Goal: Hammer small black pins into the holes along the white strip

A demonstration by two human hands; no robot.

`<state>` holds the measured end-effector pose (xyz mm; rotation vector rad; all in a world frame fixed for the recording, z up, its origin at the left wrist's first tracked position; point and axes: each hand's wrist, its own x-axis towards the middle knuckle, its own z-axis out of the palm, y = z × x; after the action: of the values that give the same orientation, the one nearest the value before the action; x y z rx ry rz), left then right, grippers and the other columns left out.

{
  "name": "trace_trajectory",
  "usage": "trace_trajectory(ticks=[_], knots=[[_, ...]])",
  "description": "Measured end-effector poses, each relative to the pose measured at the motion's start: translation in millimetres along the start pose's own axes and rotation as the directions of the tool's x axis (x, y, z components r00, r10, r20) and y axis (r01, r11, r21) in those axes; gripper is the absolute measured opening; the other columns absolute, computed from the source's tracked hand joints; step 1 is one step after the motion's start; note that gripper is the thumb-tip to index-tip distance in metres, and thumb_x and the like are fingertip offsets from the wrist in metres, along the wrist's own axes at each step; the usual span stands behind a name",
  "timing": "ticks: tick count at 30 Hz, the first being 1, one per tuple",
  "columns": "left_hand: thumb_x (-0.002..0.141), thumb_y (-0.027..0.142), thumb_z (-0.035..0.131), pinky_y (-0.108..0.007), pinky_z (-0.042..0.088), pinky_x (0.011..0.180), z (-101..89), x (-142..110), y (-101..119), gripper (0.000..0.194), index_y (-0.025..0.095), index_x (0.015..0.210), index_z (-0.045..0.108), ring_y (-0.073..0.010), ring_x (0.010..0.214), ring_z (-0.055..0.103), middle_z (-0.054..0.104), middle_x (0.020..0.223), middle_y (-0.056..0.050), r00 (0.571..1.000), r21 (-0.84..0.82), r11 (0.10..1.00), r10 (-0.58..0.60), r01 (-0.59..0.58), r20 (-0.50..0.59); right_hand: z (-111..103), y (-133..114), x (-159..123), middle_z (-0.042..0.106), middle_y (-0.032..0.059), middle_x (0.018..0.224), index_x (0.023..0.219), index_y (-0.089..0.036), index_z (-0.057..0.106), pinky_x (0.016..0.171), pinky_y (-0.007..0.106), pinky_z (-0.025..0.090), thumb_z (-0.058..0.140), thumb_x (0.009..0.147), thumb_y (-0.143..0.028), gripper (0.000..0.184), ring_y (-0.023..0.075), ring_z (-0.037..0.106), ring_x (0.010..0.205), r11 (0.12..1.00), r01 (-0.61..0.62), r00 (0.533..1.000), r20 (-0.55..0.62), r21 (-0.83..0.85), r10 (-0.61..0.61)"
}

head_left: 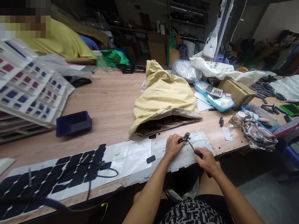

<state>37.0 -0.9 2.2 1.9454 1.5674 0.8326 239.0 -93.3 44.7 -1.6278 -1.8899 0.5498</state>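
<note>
My right hand (207,160) is wrapped round the black grip of a small hammer (192,145) with a metal shaft. The dark hammer head is beside the fingers of my left hand (173,145), which pinch a small black piece (181,140). Whether the head touches that piece, I cannot tell. Both hands are over a pale work mat (161,165) covered in clear plastic at the table's front edge. Just behind them lies a yellow sack (165,98), its dark mouth facing me. One flat black rounded piece (150,159) rests on the mat left of my left hand.
Rows of flat black pieces (77,168) cover a white sheet at left, with a dark cable (107,176) across them. A purple tray (73,123) stands near stacked white baskets (30,84). Blue baskets (220,104), a jar (237,119) and patterned cloth (257,133) are at right. Another person's yellow-clothed arm (63,40) is behind.
</note>
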Motion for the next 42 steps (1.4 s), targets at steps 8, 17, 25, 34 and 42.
trace_trajectory(ticks=[8, 17, 25, 34, 42], knots=[[0.080, 0.030, 0.072, -0.038, 0.043, 0.087, -1.0, 1, 0, 0.014, 0.026, 0.093, 0.073, -0.0233, 0.094, 0.055, 0.066, 0.092, -0.002, 0.999, -0.019, 1.000, 0.024, -0.024, -0.026, -2, 37, 48, 0.074, 0.0069, 0.094, 0.108, -0.018, 0.073, 0.081, 0.034, 0.054, 0.063, 0.079, -0.037, 0.036, 0.0228, 0.067, 0.086, 0.944, -0.125, 0.977, -0.128, 0.305, 0.171], [0.086, 0.026, 0.064, -0.029, 0.047, 0.067, -8.7, -95, 25, 0.016, 0.022, 0.102, 0.066, -0.0165, 0.075, 0.056, 0.058, 0.081, -0.003, 0.907, -0.184, 0.890, 0.393, -0.417, -0.153, 5, 51, 55, 0.075, 0.0035, 0.089, 0.109, -0.018, 0.072, 0.074, 0.028, 0.054, 0.061, 0.080, -0.039, 0.038, 0.0200, 0.069, 0.080, 0.909, -0.151, 0.974, -0.098, 0.388, 0.204], [0.090, 0.025, 0.061, -0.026, 0.052, 0.063, 20.2, -182, 19, 0.025, 0.024, 0.115, 0.062, -0.0157, 0.073, 0.063, 0.062, 0.084, -0.003, 0.909, -0.063, 0.921, 0.390, -0.385, 0.146, 8, 54, 55, 0.076, 0.0038, 0.092, 0.109, -0.020, 0.072, 0.078, 0.031, 0.055, 0.063, 0.079, -0.038, 0.036, 0.0217, 0.069, 0.084, 0.927, -0.155, 0.973, -0.109, 0.340, 0.203], [0.091, 0.023, 0.049, -0.041, 0.050, 0.095, -60.1, -23, -25, 0.032, 0.023, 0.119, 0.065, -0.0276, 0.110, 0.059, 0.064, 0.115, -0.011, 0.930, 0.123, 0.989, -0.035, 0.085, -0.365, 7, 51, 55, 0.075, 0.0035, 0.089, 0.109, -0.021, 0.073, 0.076, 0.031, 0.055, 0.062, 0.079, -0.037, 0.036, 0.0211, 0.068, 0.082, 0.936, -0.146, 0.974, -0.120, 0.319, 0.193], [0.083, 0.027, 0.055, -0.048, 0.049, 0.088, -91.2, 35, -84, 0.039, 0.018, 0.119, 0.068, -0.0360, 0.105, 0.059, 0.063, 0.118, -0.017, 0.909, 0.330, 0.850, -0.350, 0.410, -0.226, 7, 50, 53, 0.072, 0.0015, 0.082, 0.106, -0.019, 0.073, 0.071, 0.027, 0.053, 0.061, 0.079, -0.038, 0.036, 0.0181, 0.065, 0.074, 0.936, -0.157, 0.968, -0.137, 0.316, 0.209]])
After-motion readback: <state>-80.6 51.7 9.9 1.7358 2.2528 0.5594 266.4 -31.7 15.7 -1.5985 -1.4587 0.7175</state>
